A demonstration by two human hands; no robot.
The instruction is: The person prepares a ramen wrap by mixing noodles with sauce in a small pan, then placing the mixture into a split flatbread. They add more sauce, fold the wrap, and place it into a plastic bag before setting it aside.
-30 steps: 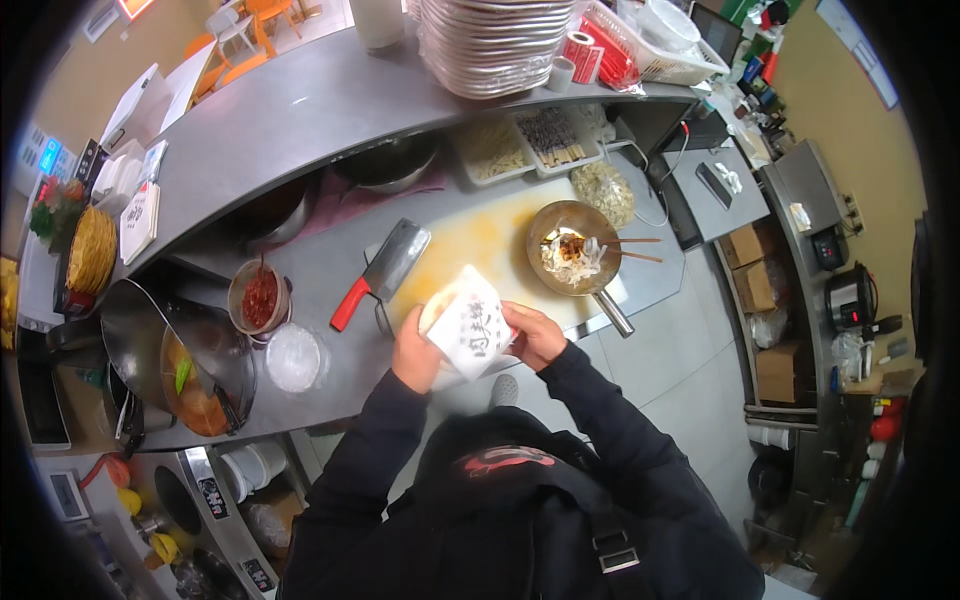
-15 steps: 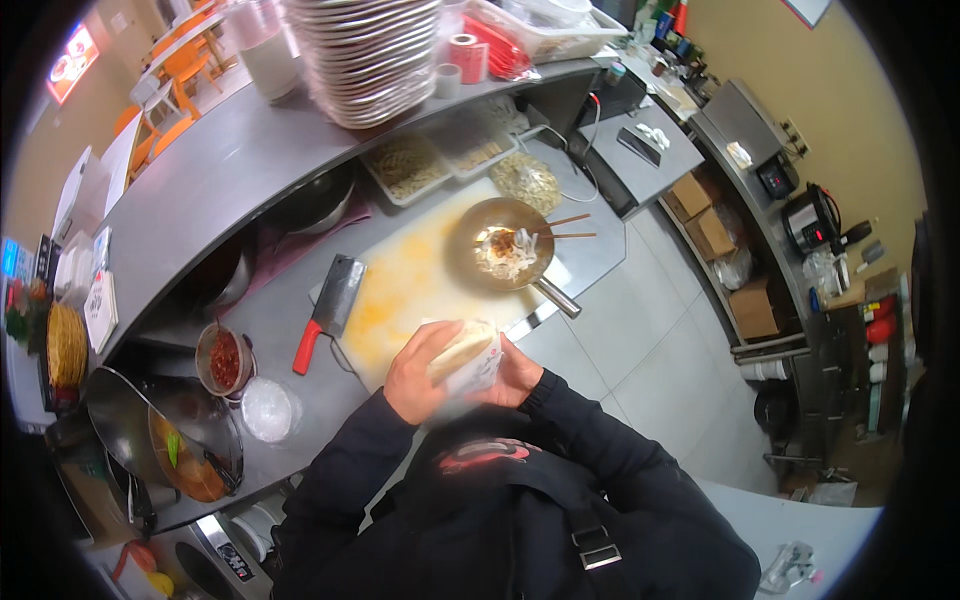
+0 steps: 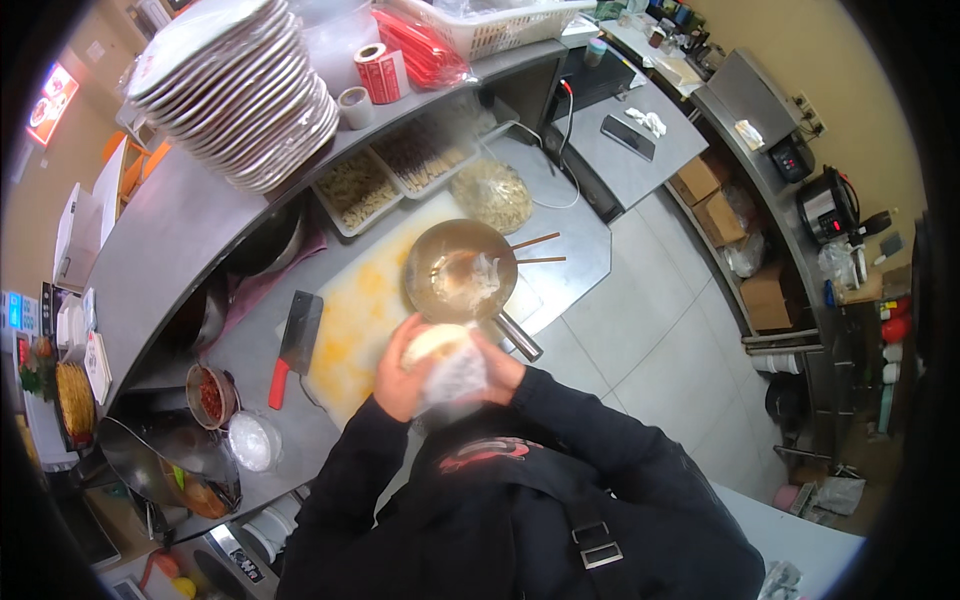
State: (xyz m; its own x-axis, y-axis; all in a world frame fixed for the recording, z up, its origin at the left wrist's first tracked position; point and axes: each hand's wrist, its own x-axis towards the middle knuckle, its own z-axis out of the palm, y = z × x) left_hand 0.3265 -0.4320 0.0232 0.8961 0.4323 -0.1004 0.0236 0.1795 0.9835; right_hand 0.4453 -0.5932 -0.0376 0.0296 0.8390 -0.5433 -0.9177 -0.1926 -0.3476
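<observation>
Both hands are in front of my chest, closed around a round pale flatbread (image 3: pixel 430 343) partly inside a white paper bag (image 3: pixel 458 376). My left hand (image 3: pixel 397 376) grips the flatbread and the bag's left side. The right one (image 3: pixel 503 370) holds the bag from its right; its fingers are partly hidden behind the paper. Just beyond them, a metal pan (image 3: pixel 425 285) with whitish strips of food rests on a stained white cutting board (image 3: pixel 352 345). Two chopsticks (image 3: pixel 540 260) stick out over its right rim. A cleaver (image 3: pixel 300 325) with a red handle lies left of the board.
Trays of pale food pieces (image 3: pixel 357 190) and a filled plastic bag (image 3: pixel 492 195) sit behind the pan. At left are a bowl of red sauce (image 3: pixel 210 396), a clear-topped white container (image 3: pixel 255 440) and a wok (image 3: pixel 150 455). Stacked plates (image 3: pixel 240 100) stand on the raised counter (image 3: pixel 180 215).
The view has shifted, so the counter things sit further left in the picture. My hands keep hold of the flatbread and bag, which is now blurred by motion and covers the flatbread's right side.
</observation>
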